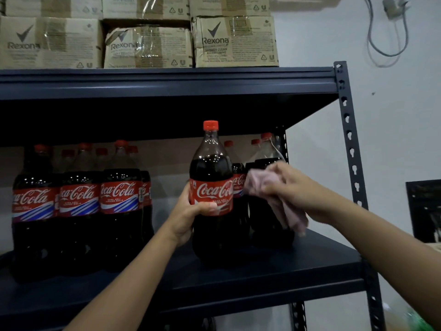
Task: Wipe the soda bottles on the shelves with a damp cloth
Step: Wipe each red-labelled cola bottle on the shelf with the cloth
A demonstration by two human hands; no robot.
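From the head view, the left hand (188, 217) curls round the label of a soda bottle (211, 187) standing near the shelf (298, 263) front; the right hand (286, 185) clutches a bunched pink cloth (274, 199) just beside it. A hard swipe could tip the bottle off the edge; the one-handed hold is its only stay.

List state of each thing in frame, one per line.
front bottle: upright, capped, on the shelf's front edge, gripped by the left hand
cloth: bunched in the right hand, right of the front bottle
other bottles: upright, capped, untouched
shelf: holds the bottles
cardboard boxes: closed, stacked on the top shelf
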